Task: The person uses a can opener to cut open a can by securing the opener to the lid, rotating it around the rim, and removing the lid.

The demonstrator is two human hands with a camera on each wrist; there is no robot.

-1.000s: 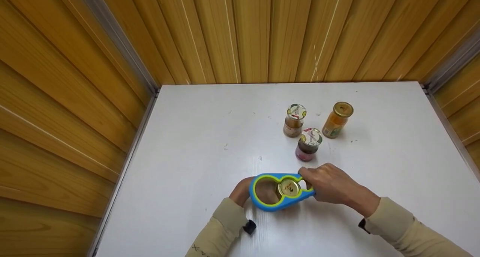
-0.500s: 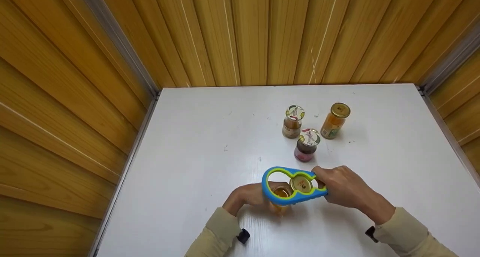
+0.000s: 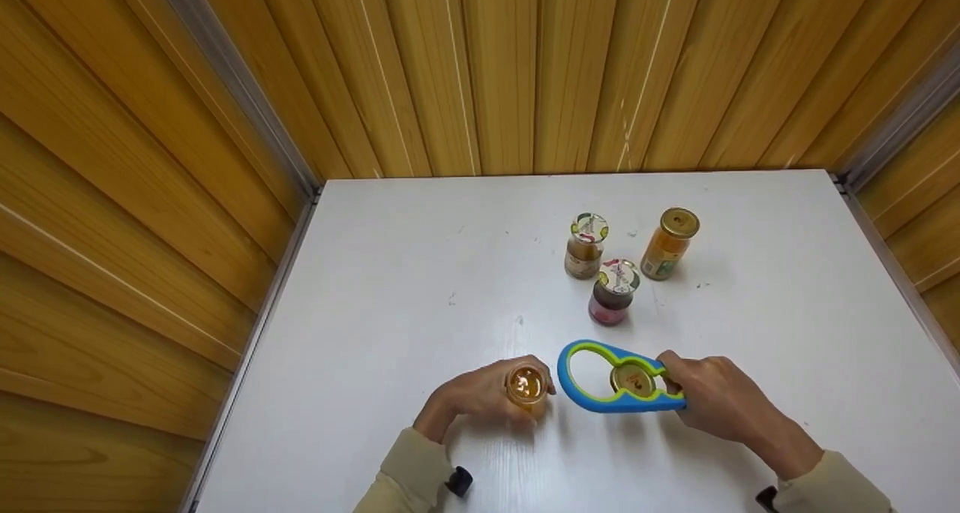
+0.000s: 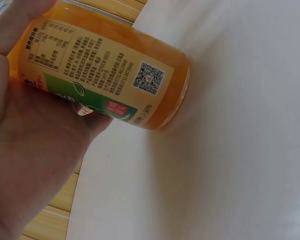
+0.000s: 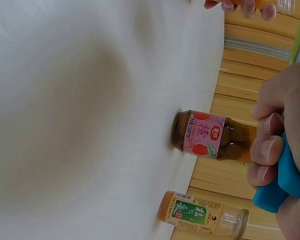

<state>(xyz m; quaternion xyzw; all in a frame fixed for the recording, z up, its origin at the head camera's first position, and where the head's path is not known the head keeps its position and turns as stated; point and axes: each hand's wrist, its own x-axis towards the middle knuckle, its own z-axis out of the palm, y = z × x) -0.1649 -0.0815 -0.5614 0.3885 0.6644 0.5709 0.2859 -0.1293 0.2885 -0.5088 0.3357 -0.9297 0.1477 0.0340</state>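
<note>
My left hand [image 3: 480, 390] holds a lidless glass jar [image 3: 526, 384] of orange contents, fingers wrapped round its side. In the left wrist view the jar's label [image 4: 105, 75] shows green and cream, and its base is close to the white tabletop; contact is unclear. To its right, my right hand [image 3: 724, 397] grips the handle of a blue and lime-green jar opener [image 3: 600, 406]. A gold lid [image 3: 632, 379] sits in the opener's smaller ring, apart from the jar. In the right wrist view, curled fingers [image 5: 268, 150] wrap the blue handle [image 5: 285, 175].
Behind the hands stand three lidded jars: one with a pink label [image 3: 609, 310], one with brownish contents [image 3: 583, 262], and an orange one with a gold lid [image 3: 666, 252]. Wood-patterned walls [image 3: 502, 78] border the white table [image 3: 375, 273] at the back and sides.
The opener has moved right, carrying the gold lid off the jar. The left hand has drawn the jar leftward from beneath it, so the jar's open mouth now shows. The other jars stay put.
</note>
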